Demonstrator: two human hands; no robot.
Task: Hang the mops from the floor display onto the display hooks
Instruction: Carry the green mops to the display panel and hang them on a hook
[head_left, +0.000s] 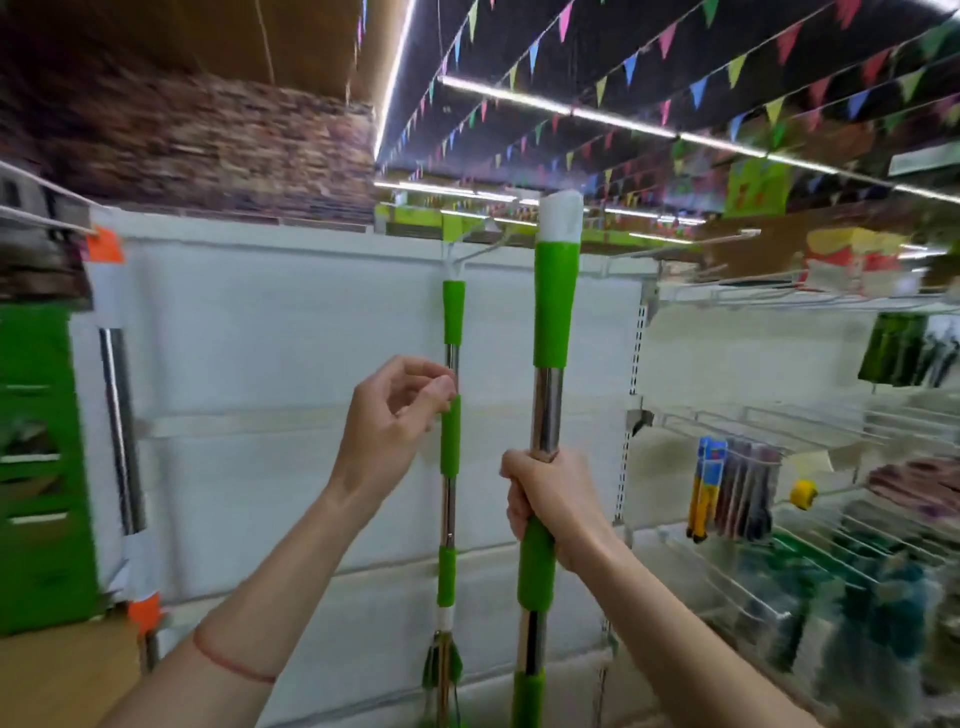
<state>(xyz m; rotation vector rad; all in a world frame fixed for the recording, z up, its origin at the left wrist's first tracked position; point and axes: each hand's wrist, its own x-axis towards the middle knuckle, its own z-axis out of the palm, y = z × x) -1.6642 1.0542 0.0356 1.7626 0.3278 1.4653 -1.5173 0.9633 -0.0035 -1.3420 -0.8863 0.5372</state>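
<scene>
Right hand (550, 506) grips the stiff, top-heavy mop pole (548, 410) beside the hung mop (451, 441); left hand (392, 421) loosely curled, empty, near it.

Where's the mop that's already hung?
In the head view, the hung mop is centre frame on the display hook, just left of the held mop, beside the left hand.

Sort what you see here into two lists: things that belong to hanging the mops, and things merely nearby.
Part of the job:
- held mop, gripped upright by the right hand
- hung mop, beside the left hand
- display hook above the hung mop

Just nearby:
- wire shelves
- yellow item on a shelf
- bunting overhead
</scene>
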